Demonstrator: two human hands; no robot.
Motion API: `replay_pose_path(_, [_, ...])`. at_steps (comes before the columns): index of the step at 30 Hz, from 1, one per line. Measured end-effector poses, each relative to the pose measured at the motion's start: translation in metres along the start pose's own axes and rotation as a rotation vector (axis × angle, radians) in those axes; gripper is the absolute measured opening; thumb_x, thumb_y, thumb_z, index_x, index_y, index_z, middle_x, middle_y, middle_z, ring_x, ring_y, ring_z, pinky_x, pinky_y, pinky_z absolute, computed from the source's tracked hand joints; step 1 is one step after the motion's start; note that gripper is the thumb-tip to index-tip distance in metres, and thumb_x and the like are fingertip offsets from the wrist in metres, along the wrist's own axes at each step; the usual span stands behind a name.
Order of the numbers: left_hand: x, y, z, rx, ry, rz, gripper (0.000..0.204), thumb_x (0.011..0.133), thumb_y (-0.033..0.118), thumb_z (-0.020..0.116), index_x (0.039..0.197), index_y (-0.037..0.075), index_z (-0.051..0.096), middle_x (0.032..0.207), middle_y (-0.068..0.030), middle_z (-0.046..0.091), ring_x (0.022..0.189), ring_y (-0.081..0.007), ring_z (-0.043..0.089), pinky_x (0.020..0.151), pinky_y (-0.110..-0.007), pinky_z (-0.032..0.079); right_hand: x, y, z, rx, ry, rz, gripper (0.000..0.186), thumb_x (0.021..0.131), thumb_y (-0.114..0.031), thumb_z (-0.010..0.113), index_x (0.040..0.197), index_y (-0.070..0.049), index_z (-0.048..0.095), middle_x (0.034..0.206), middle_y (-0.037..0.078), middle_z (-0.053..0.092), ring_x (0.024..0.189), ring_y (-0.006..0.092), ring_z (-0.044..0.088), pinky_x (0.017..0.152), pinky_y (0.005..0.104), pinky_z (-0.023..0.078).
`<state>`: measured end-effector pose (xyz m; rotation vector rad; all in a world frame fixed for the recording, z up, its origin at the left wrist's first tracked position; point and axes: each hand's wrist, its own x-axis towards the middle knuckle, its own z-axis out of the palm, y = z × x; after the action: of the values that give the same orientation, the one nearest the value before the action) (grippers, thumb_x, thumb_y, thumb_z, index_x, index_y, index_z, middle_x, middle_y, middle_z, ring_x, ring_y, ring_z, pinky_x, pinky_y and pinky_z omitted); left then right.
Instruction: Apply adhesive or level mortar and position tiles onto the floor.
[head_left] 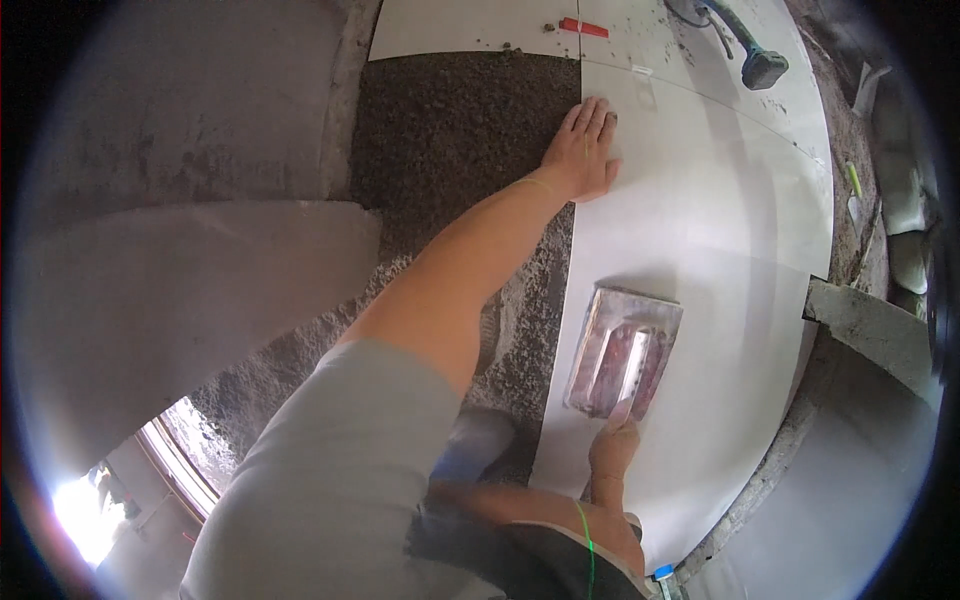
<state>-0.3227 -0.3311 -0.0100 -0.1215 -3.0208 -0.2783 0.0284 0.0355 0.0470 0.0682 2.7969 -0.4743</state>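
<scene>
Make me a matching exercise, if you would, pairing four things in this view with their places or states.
1. left hand
2. rectangular float
3. red strip
4. dark granular bed

A. exposed, left of the white tile
B. across a joint, near the view's top
C. palm down at the tile's left edge
D. held by the right hand

Pairs: 1-C, 2-D, 3-B, 4-A
</scene>
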Motion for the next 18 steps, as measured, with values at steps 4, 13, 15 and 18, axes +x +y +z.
replay_pose_path(4, [0.008, -0.008, -0.004, 0.076, 0.006, -0.050, 0.077, 0.100, 0.048, 0.040, 0.153, -0.007, 0.032, 0.162, -0.0255, 0.025, 0.154, -0.0369, 0.015, 0.126, -0.046, 0.005, 0.057, -0.075, -0.036, 0.175, -0.040, 0.171, 0.060, 0.107, -0.042, 0.042, 0.079, 0.007, 0.059, 0.069, 0.028, 0.060, 0.065, 0.0434, 0.058, 0.063, 0.0510, 0.043])
replay_pose_path(13, [0.008, -0.028, -0.056, 0.115, -0.410, 0.166, 0.100, 0.089, 0.061, 0.058, 0.152, -0.010, 0.030, 0.162, -0.0277, 0.023, 0.153, -0.0359, 0.017, 0.126, -0.042, 0.010, 0.137, -0.096, -0.138, 0.401, -0.109, 0.184, 0.060, 0.106, -0.048, 0.042, 0.073, 0.000, 0.054, 0.055, 0.009, 0.050, 0.048, 0.0211, 0.052, 0.047, 0.0373, 0.040])
replay_pose_path(15, [0.010, -0.027, -0.056, 0.130, -0.499, 0.179, 0.111, 0.081, 0.064, 0.066, 0.153, -0.011, 0.028, 0.163, -0.0272, 0.021, 0.154, -0.0357, 0.016, 0.126, -0.040, 0.010, 0.133, -0.091, -0.146, 0.213, 0.001, -0.087, 0.056, 0.107, -0.045, 0.042, 0.076, 0.000, 0.054, 0.054, 0.007, 0.046, 0.048, 0.0181, 0.050, 0.047, 0.0355, 0.039])
replay_pose_path(18, [0.009, -0.027, -0.074, 0.212, -0.527, 0.219, 0.110, 0.080, 0.061, 0.070, 0.153, -0.011, 0.029, 0.163, -0.0275, 0.022, 0.154, -0.0357, 0.017, 0.126, -0.040, 0.011, 0.113, -0.138, -0.164, 0.746, 0.086, 0.293, 0.049, 0.106, -0.038, 0.043, 0.080, 0.002, 0.054, 0.052, 0.010, 0.042, 0.055, 0.0235, 0.053, 0.052, 0.0417, 0.041])
